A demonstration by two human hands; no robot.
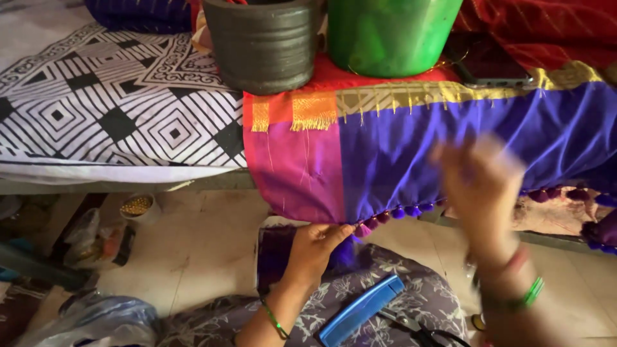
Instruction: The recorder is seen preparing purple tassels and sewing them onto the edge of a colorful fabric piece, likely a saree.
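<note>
Left hand (315, 247) grip clamped on tassel edge (363, 229) of purple cloth (411, 154); right hand (482, 186) blurred, grip state indeterminable. Risk: hard tug slides cloth, tipping green bucket (389, 35).

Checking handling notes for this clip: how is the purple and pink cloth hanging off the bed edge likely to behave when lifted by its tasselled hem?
The cloth looks floppy: it drapes limply over the edge. Probably light, since the left hand pinches only its tasselled hem. Its sheen hints it may slide, though the two pots seem to pin it.
</note>
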